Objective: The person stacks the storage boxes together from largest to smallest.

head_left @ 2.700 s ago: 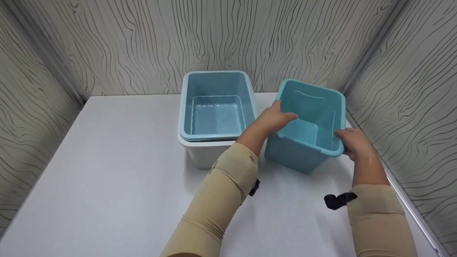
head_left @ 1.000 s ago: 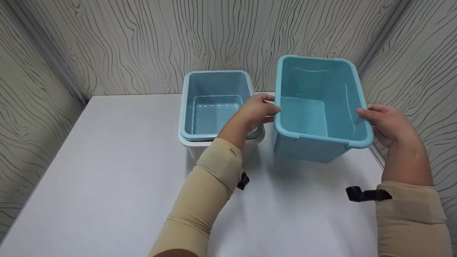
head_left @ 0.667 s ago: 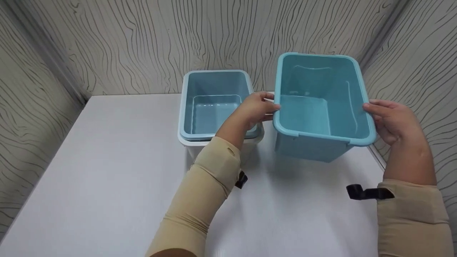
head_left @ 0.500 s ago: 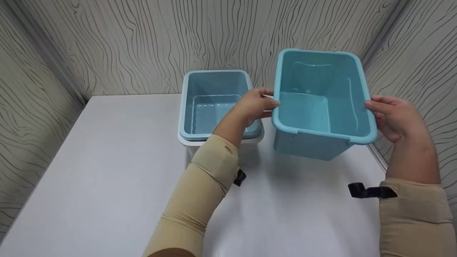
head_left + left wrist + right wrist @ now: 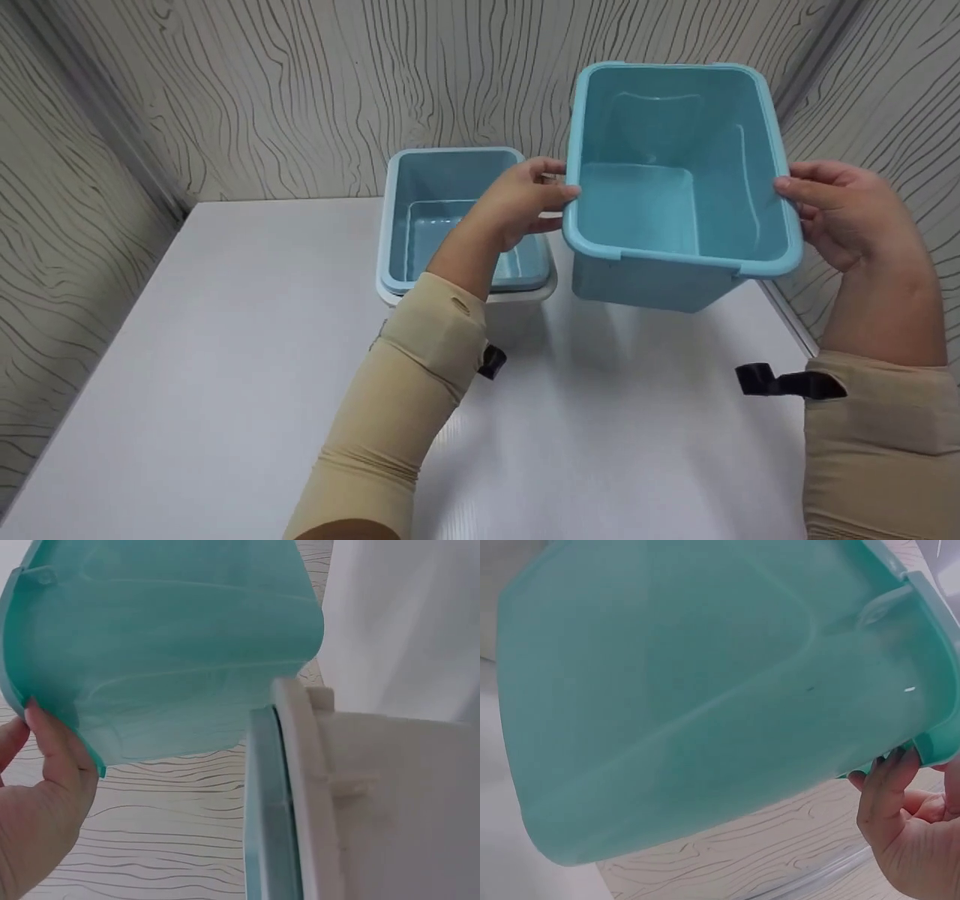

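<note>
Both hands hold up a turquoise plastic bin (image 5: 637,210) above the right side of the table, its open top tilted toward the head camera. My left hand (image 5: 517,202) pinches the bin's left rim, thumb on top and fingers underneath. On the opposite rim, my right hand (image 5: 855,206) grips in the same manner, fingers curled beneath the lip in the right wrist view. Left of it stands a white bin (image 5: 390,795) with a paler blue bin (image 5: 457,169) nested inside. The left forearm covers part of that nested pair.
A white table (image 5: 247,337) spreads under everything. Wood-grain patterned panels (image 5: 300,97) wall it in at the back and on both sides. The right panel (image 5: 915,135) stands near the right hand.
Over these frames the turquoise bin has risen off the table and straightened, with the left hand shifting to its left rim. It is still rising. The nested bins have stayed put.
</note>
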